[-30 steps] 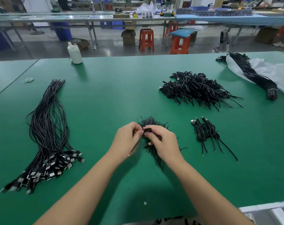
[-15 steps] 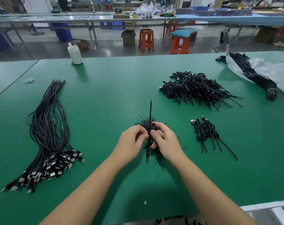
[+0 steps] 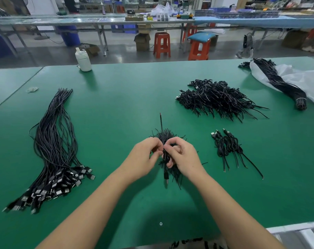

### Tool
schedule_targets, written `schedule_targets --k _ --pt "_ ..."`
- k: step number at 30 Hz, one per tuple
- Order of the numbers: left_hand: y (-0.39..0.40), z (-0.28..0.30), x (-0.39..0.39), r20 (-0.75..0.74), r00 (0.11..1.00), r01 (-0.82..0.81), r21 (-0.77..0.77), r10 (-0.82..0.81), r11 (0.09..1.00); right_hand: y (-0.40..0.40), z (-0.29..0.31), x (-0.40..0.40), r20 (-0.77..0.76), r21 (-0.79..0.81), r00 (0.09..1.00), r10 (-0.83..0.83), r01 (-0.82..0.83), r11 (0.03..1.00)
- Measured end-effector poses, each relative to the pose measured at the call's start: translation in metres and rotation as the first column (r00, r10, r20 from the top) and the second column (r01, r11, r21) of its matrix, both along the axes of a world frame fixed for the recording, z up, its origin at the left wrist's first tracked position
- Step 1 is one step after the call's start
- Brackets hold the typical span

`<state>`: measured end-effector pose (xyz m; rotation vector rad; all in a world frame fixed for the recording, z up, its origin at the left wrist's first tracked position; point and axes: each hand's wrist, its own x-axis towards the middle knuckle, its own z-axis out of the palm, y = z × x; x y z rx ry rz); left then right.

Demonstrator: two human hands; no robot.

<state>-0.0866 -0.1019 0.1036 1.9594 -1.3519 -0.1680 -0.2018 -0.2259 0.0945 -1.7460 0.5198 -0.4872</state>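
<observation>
Cable (image 3: pixel 164 156), thin and black and folded into a short hank, sits between both hands just above the green worktop (image 3: pixel 116 108), over a small heap of black twist ties (image 3: pixel 167 135). The left hand (image 3: pixel 143 157) has its fingertips closed on the hank's left side. The right hand (image 3: pixel 185 157) is curled round it from the right, with thumb and forefinger pinching near the top of the folds. Whether a tie is already wrapped round it I cannot tell, as it is black on black.

The hank should be very light and limp along its length but springy in the folds, so it will likely open out if the pinch slackens. The jacket looks smooth and probably a little slippery. Little here seems fragile apart from the bared wire tip. The best hold is across the middle of the hank, catching every fold at once and leaving both ends free.

The long axis runs almost straight away from the person. A single loose tail (image 3: pixel 161 124) sticks out of the far end and points toward the far edge of the worktop, its tip reddish. The plug (image 3: pixel 166 177) hangs out of the near end, pointing back at the person. Three finished hanks (image 3: pixel 228 146) lie to the right, their plugs pointing away
</observation>
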Motion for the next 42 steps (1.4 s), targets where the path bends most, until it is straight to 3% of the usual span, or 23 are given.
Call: schedule_targets --k 3,5,10,14,17,22,24,26,28,33,37,42 --pt "0.001 -0.001 0.003 -0.057 0.998 -0.021 -0.016 0.02 1.0 -0.001 0.002 -0.001 0.026 0.084 0.998 0.049 -0.051 0.995" --pt "0.002 -0.001 0.006 -0.181 0.982 -0.059 -0.013 0.056 0.998 -0.002 0.002 -0.003 0.028 0.125 0.991 0.131 -0.134 0.983" --pt "0.001 -0.001 0.011 -0.389 0.921 -0.024 0.035 0.036 0.999 -0.003 0.005 -0.005 -0.006 0.096 0.984 0.18 -0.179 0.979" --pt "0.003 0.001 0.011 -0.439 0.898 0.004 0.004 -0.002 1.0 -0.009 0.002 -0.007 -0.09 -0.241 0.994 0.069 -0.089 0.966" --pt "0.003 0.0 0.01 -0.31 0.951 -0.003 0.021 0.009 1.0 -0.008 0.004 -0.007 -0.126 -0.218 0.986 0.112 -0.138 0.966" --pt "0.004 0.002 0.002 0.066 0.997 0.038 -0.076 -0.033 0.996 -0.01 0.007 -0.008 -0.176 -0.097 0.966 0.191 -0.21 0.973" --pt "0.003 0.0 0.001 0.273 0.959 0.099 -0.042 -0.083 0.994 -0.012 0.007 -0.007 -0.224 -0.064 0.953 0.203 -0.222 0.973" --pt "0.001 -0.005 0.001 0.507 0.855 0.113 0.016 -0.105 0.994 -0.014 0.006 -0.007 -0.285 -0.06 0.937 0.201 -0.227 0.972" --pt "0.001 -0.013 0.001 0.626 0.772 0.118 0.031 -0.112 0.992 -0.016 0.005 -0.008 -0.323 -0.043 0.927 0.191 -0.216 0.975" --pt "-0.006 -0.04 0.002 0.615 0.789 0.089 -0.088 -0.016 0.992 -0.02 -0.003 -0.01 -0.294 0.186 0.938 0.183 -0.131 0.974" --pt "-0.004 -0.071 0.014 0.427 0.889 -0.122 -0.13 0.166 0.984 -0.038 -0.007 -0.009 -0.408 -0.015 0.913 0.002 -0.009 1.0" --pt "0.024 -0.105 0.048 0.332 0.88 -0.378 0.058 0.339 0.924 -0.077 -0.007 -0.016 -0.504 -0.193 0.844 -0.184 0.097 0.976"
